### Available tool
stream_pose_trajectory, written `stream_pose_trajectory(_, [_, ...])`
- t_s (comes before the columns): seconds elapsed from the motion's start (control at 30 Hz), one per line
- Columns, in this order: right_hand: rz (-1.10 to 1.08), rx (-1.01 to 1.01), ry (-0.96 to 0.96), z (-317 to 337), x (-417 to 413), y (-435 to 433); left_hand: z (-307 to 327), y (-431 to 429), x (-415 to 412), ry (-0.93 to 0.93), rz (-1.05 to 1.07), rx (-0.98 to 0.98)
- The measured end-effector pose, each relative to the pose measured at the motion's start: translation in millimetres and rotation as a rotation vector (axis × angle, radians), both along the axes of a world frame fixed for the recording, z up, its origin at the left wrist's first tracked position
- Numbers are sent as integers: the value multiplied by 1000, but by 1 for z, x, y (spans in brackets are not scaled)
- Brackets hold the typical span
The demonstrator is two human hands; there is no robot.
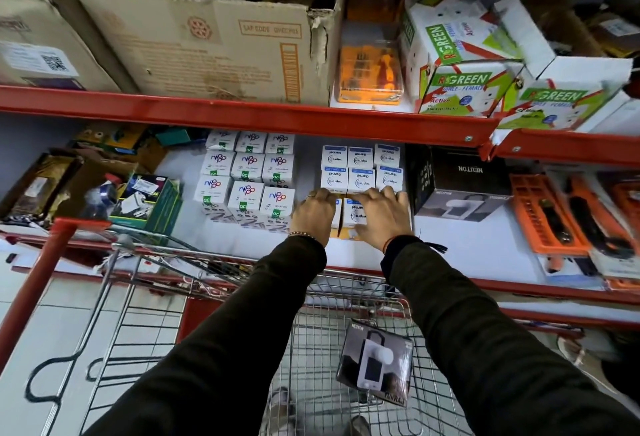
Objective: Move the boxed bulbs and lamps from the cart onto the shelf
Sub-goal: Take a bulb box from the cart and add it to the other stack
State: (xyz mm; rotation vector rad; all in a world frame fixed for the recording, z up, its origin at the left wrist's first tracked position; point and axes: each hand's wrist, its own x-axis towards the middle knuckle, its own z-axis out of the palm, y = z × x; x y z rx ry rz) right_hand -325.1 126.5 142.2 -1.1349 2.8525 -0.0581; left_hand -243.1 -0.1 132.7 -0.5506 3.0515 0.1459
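Observation:
On the white shelf (450, 238) stand two blocks of small white bulb boxes: a left block (246, 179) with coloured logos and a right block of Wipro Garnet boxes (360, 167). My left hand (313, 216) and my right hand (381, 216) rest on the front row of Garnet boxes (351, 216), fingers spread over their tops. A black Neuton lamp box (375, 364) lies in the wire cart (311, 331) below. Another black Neuton box (460, 186) stands on the shelf right of my hands.
Orange-packaged tools (561, 214) lie at the shelf's right. Mixed cartons and chargers (145, 200) crowd the left. The red upper shelf rail (242, 117) overhangs, carrying a big cardboard carton (207, 48) and green-printed boxes (460, 86). A red upright (38, 283) stands at left.

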Motion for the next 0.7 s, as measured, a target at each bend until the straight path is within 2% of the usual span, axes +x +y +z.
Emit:
stream_pose_trajectory(0.53, [-41, -33, 53, -16, 5, 9, -15, -3, -6, 23, -19, 68])
stream_pose_trajectory(0.7, [-45, -109, 39, -15, 9, 17, -22, -3, -3, 41, -46, 95])
